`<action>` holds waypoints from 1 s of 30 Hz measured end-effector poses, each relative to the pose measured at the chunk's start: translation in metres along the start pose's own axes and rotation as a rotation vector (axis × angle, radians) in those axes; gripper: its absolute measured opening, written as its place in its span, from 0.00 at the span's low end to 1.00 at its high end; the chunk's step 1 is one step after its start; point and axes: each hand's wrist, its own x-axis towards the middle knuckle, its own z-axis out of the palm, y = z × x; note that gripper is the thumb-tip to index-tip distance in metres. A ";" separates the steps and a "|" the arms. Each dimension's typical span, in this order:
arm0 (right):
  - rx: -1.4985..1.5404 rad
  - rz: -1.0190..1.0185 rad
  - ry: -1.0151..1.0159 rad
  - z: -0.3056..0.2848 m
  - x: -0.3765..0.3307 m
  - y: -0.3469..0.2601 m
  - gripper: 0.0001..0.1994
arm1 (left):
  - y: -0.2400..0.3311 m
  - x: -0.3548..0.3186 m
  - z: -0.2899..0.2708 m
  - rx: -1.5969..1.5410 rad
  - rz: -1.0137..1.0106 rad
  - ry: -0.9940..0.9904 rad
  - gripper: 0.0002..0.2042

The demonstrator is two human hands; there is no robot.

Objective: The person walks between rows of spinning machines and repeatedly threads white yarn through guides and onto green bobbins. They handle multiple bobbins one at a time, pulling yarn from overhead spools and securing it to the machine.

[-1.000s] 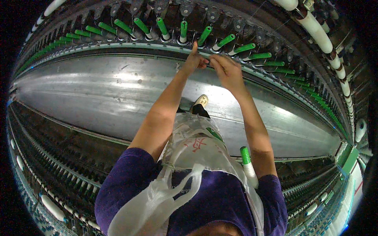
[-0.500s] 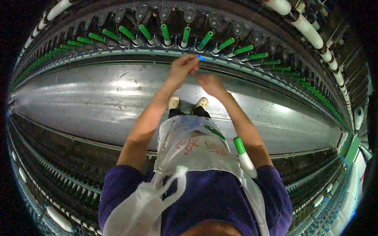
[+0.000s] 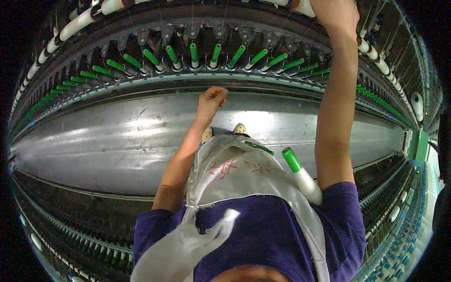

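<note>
My left hand [image 3: 213,99] hangs in front of the spindle row with its fingers curled closed; whatever they may hold is too small to make out. Up at the top right, my right hand [image 3: 339,16] reaches to the white rollers [image 3: 303,6], and its fingertips are hidden past the picture's edge. Green-topped bobbins [image 3: 193,55] stand on spindles in a long curved row beyond my left hand. One bobbin of white yarn with a green tip [image 3: 301,176] leans beside my right upper arm, against the white apron [image 3: 239,174].
A machine rail [image 3: 188,79] runs along the front of the spindles. Below it stretches the shiny metal floor [image 3: 108,122], where my shoes [image 3: 239,129] stand. Behind me runs another row of machinery [image 3: 89,225]. A white spool [image 3: 417,105] hangs at the far right.
My right hand has left my left hand and gone up to the top right rollers. My left hand has dropped slightly away from the spindles. The view has shifted a little.
</note>
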 end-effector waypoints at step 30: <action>0.976 -0.018 -0.663 0.023 -0.312 0.127 0.26 | -0.070 0.005 0.174 -0.061 -0.219 -0.182 0.05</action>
